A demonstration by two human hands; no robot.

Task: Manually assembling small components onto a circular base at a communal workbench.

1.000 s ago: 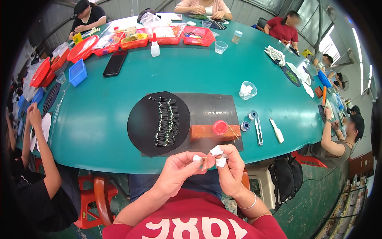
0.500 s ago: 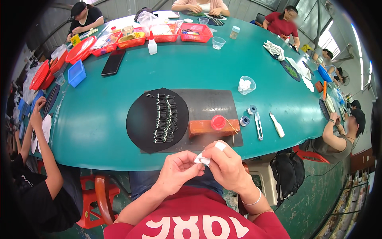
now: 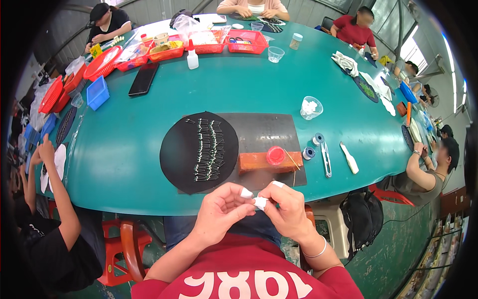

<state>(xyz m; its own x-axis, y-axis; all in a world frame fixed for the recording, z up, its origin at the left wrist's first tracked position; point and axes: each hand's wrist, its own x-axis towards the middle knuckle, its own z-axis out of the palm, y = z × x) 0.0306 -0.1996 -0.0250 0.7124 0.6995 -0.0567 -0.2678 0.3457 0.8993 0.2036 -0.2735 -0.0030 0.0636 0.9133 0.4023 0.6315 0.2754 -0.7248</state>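
My left hand [image 3: 224, 212] and my right hand [image 3: 286, 209] meet in front of me, just off the table's near edge. Between their fingertips is a small white wrap [image 3: 260, 203], pinched at my right thumb and touched by my left fingertips. Whether it sits around the right thumb I cannot tell. A white covering [image 3: 246, 193] shows on my left index finger, another [image 3: 278, 184] on a right finger. Beyond my hands lie a round black cloth [image 3: 174, 152] with rows of small dark, light-tipped pieces and a reddish wooden block [image 3: 251, 163] with a red round container [image 3: 275, 155] on it.
A dark mat [image 3: 274, 124] lies under the block. Right of it are thread spools [image 3: 308, 153], thread snips [image 3: 326, 159], a white-handled tool [image 3: 349, 158] and a clear cup [image 3: 311, 108] of white bits. Red baskets [image 3: 247, 42], a phone [image 3: 143, 79] and several people surround the green table [image 3: 119, 164].
My hands have drawn slightly apart at the fingertips. My left index finger has lifted off the white wrap, showing its white-covered tip. The view has shifted slightly.
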